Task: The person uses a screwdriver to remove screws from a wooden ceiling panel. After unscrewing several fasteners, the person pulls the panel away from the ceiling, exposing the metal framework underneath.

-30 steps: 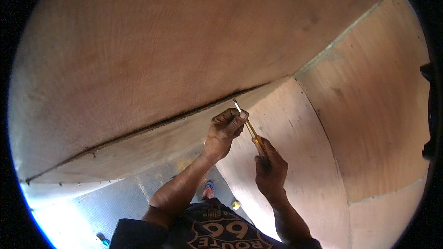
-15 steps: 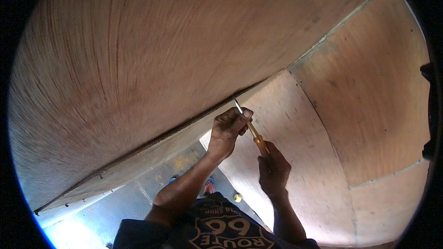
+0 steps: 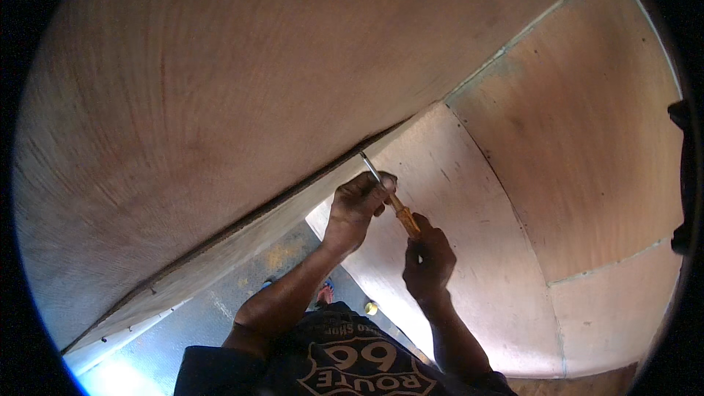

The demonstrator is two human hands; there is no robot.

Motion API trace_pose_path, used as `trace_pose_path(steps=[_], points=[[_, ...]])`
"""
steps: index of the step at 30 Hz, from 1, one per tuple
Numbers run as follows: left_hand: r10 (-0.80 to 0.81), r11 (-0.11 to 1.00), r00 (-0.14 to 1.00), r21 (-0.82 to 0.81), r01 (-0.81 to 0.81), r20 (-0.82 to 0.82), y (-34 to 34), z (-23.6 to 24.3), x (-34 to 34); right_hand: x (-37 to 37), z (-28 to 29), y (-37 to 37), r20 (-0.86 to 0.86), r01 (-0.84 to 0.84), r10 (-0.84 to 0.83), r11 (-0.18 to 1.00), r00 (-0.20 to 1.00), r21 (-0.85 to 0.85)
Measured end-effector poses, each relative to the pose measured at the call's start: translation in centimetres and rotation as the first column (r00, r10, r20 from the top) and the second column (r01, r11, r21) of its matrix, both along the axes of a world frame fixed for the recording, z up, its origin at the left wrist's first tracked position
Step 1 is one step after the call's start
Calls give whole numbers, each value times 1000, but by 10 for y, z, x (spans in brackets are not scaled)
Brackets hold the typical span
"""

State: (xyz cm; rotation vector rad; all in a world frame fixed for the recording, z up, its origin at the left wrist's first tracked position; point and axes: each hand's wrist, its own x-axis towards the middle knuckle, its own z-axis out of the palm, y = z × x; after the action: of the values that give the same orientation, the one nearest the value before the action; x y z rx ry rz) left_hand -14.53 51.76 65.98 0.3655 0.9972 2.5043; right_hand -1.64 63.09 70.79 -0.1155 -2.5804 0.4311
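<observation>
A screwdriver with an amber handle [image 3: 407,221] and a metal shaft slants up and to the left in front of me. My right hand [image 3: 430,258] is closed around the back of its handle. My left hand [image 3: 355,209] pinches the shaft just ahead of the handle with thumb and fingers. The screwdriver's tip is at the dark edge [image 3: 293,189] running along the bottom of a large brown wooden panel [image 3: 257,66]. I cannot tell what exactly the tip bears on.
Pale wooden panels [image 3: 455,198] with seams and small dark marks curve down on the right. Small fasteners [image 3: 153,292] stick out below the edge at the left. Beneath me are the grey floor [image 3: 238,301], a foot in a sandal [image 3: 325,293] and a small yellow round object [image 3: 371,309].
The whole view has shifted slightly, so panels and hands sit a little farther left and higher. Both hands keep their grip, and the tip stays at the panel edge.
</observation>
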Motion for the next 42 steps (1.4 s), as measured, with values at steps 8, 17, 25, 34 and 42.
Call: trace_pose_path(steps=[8,17,25,34,42], points=[[-127,984,989,134,117,72,6,-10,7,12,17,23,180,258,509,-86,842,-962],[-115,987,993,117,110,39,11,-2,11,4,12,-1,-39,71,-73,996,997,-63],[-191,960,980,223,173,62,12,-13,3,28,9,34,11,105,413,-206,911,-973],[-109,979,993,177,98,53,14,-6,6,21,20,2,-25,27,-30,992,999,-122],[-154,974,988,171,151,1,10,-10,1,33,16,3,153,144,7,297,988,-944]])
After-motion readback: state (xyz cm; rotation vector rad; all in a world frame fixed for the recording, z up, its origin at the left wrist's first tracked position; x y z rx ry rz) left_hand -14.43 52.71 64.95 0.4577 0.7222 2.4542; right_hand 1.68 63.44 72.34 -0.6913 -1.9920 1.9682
